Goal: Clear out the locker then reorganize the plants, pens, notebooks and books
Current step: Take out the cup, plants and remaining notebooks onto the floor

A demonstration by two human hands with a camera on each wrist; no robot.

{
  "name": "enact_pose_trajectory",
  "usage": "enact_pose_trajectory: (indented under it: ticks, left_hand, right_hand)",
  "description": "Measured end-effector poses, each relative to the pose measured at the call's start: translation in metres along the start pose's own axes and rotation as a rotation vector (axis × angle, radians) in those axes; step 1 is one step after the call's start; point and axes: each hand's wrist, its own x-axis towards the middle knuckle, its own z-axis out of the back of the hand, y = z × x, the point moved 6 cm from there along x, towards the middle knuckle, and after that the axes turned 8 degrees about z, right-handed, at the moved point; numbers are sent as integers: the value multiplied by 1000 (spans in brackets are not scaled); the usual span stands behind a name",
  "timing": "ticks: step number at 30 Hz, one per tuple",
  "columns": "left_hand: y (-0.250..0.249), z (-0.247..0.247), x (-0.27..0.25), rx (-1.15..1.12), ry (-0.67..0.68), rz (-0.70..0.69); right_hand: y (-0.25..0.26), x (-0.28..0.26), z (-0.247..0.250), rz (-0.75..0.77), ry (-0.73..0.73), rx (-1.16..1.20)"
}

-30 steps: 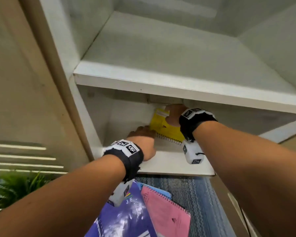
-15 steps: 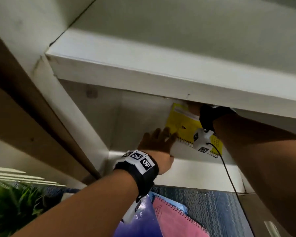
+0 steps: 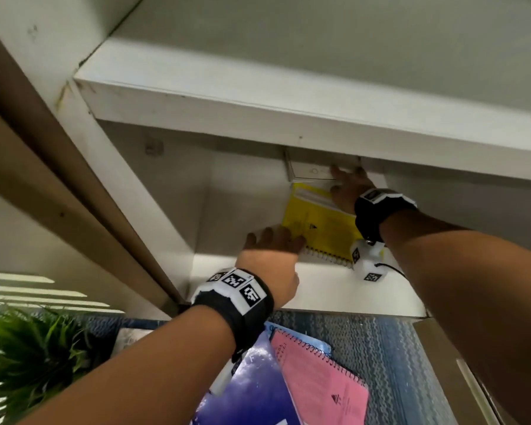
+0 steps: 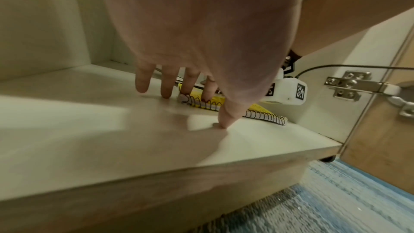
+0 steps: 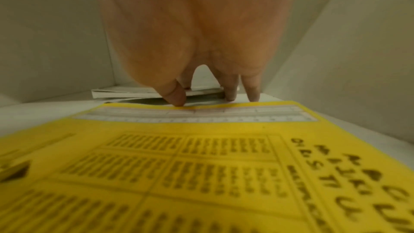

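A yellow spiral notebook (image 3: 319,225) (image 5: 201,166) (image 4: 215,103) lies flat on the bottom shelf (image 3: 319,289) of the white locker. My left hand (image 3: 272,243) (image 4: 179,86) rests with straight fingers on the shelf and on the notebook's spiral corner. My right hand (image 3: 347,185) (image 5: 212,93) reaches past the notebook's far edge, fingers extended; its thumb touches that edge and its fingers touch a thin white book (image 3: 311,171) (image 5: 125,92) lying at the back of the shelf.
On the blue carpet (image 3: 380,348) below lie a pink spiral notebook (image 3: 322,384), a purple book (image 3: 252,394) and a blue one beneath them. A green plant (image 3: 22,357) stands at the lower left. The upper shelf (image 3: 288,96) overhangs. A door hinge (image 4: 349,84) sits at the right.
My right hand has slid further back, from the notebook's top toward the white book. My left hand has straightened and moved onto the notebook's near corner. The head view has come lower and closer.
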Motion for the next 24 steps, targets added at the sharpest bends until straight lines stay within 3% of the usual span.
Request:
enact_pose_trajectory:
  ticks: [6, 10, 17, 21, 24]
  left_hand:
    - [0, 7, -22, 105, 9, 24]
    - [8, 4, -23, 9, -26, 83]
    - [16, -1, -15, -168, 20, 95]
    - [13, 2, -17, -168, 8, 85]
    - [11, 2, -18, -153, 6, 83]
  right_hand:
    - [-5, -27, -3, -79, -162, -86]
    - [-15, -26, 6, -179, -238, 166]
    - [-20, 3, 10, -290, -121, 539]
    - [6, 5, 12, -247, 31, 545]
    - [16, 22, 15, -253, 49, 399]
